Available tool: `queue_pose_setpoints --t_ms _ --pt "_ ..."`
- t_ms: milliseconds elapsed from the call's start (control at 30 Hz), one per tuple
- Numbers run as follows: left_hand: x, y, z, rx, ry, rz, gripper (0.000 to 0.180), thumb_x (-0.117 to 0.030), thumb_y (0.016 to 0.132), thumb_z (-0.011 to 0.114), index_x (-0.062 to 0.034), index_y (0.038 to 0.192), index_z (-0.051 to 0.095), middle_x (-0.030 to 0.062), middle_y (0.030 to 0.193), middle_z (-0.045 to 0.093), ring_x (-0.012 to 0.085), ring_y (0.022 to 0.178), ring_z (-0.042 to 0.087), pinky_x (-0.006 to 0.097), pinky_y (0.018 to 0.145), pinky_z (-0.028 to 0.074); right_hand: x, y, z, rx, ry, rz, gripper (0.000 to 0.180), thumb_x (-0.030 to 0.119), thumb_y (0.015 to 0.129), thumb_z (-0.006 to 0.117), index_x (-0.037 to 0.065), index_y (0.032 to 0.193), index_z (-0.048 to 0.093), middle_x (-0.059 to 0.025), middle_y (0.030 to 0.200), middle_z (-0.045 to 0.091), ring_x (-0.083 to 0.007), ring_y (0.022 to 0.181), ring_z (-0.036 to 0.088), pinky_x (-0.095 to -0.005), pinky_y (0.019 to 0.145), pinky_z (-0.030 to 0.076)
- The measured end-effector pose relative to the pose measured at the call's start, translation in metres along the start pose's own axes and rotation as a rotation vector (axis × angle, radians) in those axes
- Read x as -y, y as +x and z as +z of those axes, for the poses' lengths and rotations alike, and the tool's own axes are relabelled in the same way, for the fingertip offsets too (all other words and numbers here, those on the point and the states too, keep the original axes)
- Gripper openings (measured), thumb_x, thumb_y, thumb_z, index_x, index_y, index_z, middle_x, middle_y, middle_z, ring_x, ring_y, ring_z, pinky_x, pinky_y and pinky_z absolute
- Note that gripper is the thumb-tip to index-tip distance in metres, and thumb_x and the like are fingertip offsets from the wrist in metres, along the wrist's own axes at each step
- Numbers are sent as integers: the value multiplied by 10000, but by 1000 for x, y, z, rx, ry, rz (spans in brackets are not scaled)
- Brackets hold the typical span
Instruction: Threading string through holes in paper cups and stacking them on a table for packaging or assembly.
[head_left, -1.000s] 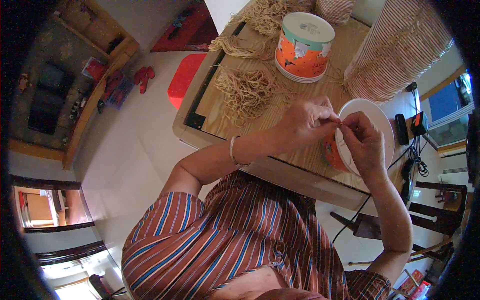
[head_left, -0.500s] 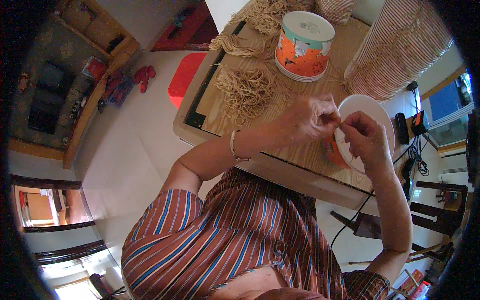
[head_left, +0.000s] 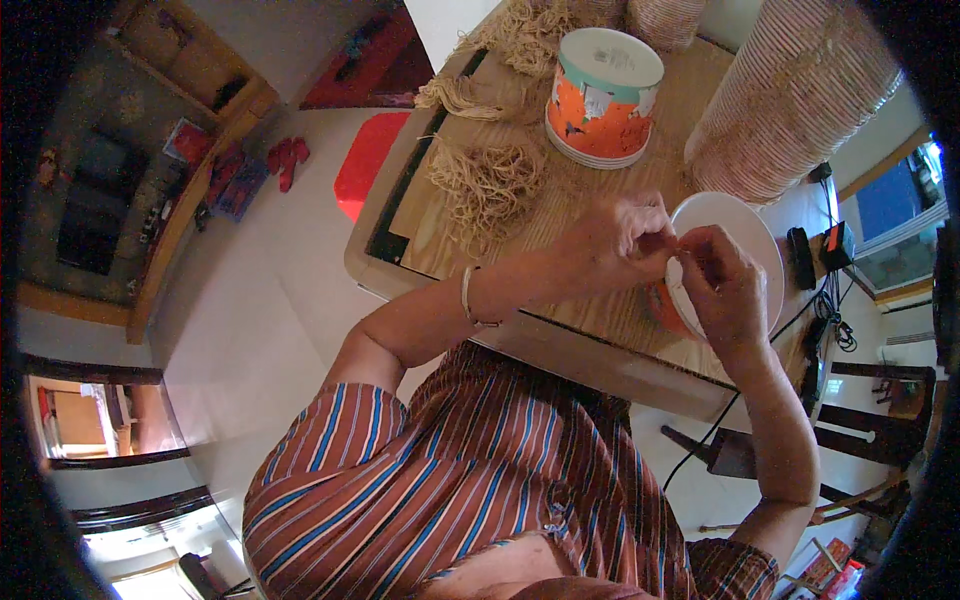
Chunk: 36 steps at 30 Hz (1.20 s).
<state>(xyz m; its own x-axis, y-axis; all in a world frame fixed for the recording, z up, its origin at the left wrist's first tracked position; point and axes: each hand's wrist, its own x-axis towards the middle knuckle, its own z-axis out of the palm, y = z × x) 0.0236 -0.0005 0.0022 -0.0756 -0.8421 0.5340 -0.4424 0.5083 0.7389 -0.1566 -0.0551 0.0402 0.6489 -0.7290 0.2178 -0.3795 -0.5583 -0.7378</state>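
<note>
My left hand [head_left: 632,240] and my right hand [head_left: 724,288] meet fingertip to fingertip over the edge of a tilted paper tub [head_left: 742,226]. Both are closed in a pinch; what lies between the fingertips is too small to name. The tub's round white face is turned toward me, and a bit of its orange side shows below my left hand. Left of my hands, a loose heap of tan cord [head_left: 488,190] lies on the wooden tabletop [head_left: 540,270]. Beyond it stands an orange, green and white tub [head_left: 602,115], with several rims stacked at its base.
More tan cord [head_left: 525,40] hangs over the far left corner. Tall stacks of nested tubs [head_left: 790,110] lean at the back right. A black cable [head_left: 715,425] runs down past the table's right edge, near a black adapter [head_left: 838,245]. A red stool [head_left: 370,165] stands to the left.
My right hand has turned slightly and its fingers are drawn closer together, still against my left fingertips. My left hand stays almost in place.
</note>
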Motion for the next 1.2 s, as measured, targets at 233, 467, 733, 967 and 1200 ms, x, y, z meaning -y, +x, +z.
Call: queue_pose_setpoints --t_ms 233,467,733,967,1200 --pt "-6 -2 -4 31 53 -37 146 -122 806 668 -11 887 617 84 814 541 170 693 598 279 606 490 13 -4 -2 15 -111 -76 74 50 838 599 38 910 607 -125 844 647 -256 718 653 -342 630 512" --pt "-7 -3 -1 -5 102 -15 147 -126 805 671 -11 875 612 80 794 539 175 685 591 288 594 485 9 -4 0 -18 -192 -184 57 52 831 610 38 886 601 -128 849 642 -263 687 645 -339 600 508" --pt "-13 -6 2 -36 9 -106 118 -107 814 672 -15 867 619 80 816 579 167 740 598 286 643 492 -10 3 1 50 69 20 51 71 831 623 23 841 608 -70 710 631 -138 634 612 -296 588 494" --pt "3 -7 5 -61 -81 -125 132 -99 776 679 -8 854 621 96 818 591 183 717 602 302 631 481 0 10 -7 176 254 232 92 115 855 630 25 840 622 3 669 596 -66 571 536 -233 506 441" --pt "6 -7 3 1 -162 -173 93 -61 803 663 -19 882 638 54 838 592 141 799 585 269 726 469 -1 15 -17 274 339 352 90 125 862 627 35 861 629 -8 671 602 -49 519 495 -214 428 398"
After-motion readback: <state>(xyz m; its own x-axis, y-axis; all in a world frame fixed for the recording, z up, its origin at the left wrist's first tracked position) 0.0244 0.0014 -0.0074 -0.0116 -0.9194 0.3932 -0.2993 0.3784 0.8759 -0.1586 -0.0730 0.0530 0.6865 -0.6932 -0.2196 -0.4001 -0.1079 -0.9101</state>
